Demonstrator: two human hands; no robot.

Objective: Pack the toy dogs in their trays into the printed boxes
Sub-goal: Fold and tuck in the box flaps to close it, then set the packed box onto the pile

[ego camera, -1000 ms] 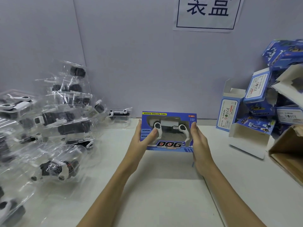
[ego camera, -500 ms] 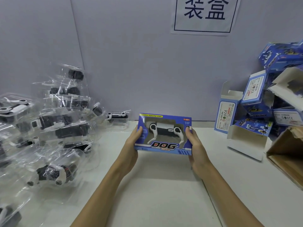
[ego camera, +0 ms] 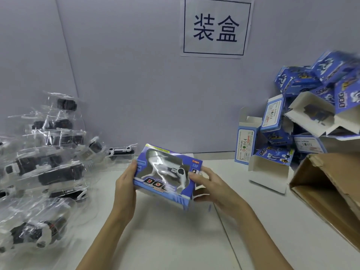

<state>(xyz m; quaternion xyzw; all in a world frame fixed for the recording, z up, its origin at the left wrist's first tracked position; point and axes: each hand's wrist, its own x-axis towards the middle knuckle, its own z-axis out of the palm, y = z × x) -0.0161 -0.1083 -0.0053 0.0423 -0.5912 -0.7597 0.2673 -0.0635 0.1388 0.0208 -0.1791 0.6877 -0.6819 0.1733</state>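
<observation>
Above table centre: printed box tilted, toy dog inside.
Left hand grips its 9 o'clock end; right hand pinches its 3 o'clock end flap.

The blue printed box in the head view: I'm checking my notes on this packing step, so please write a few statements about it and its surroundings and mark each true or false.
1. Both hands hold the blue printed box. True: the left hand grips its left end, and the right hand its right end.
2. The box lies flat on the table. False: it is tilted and held above the table.
3. A toy dog shows through the box's window. True.
4. The clear trays with toy dogs are piled on the right. False: they are on the left; the pile of printed boxes is on the right.
5. A brown cardboard carton is at the right edge. True.
</observation>
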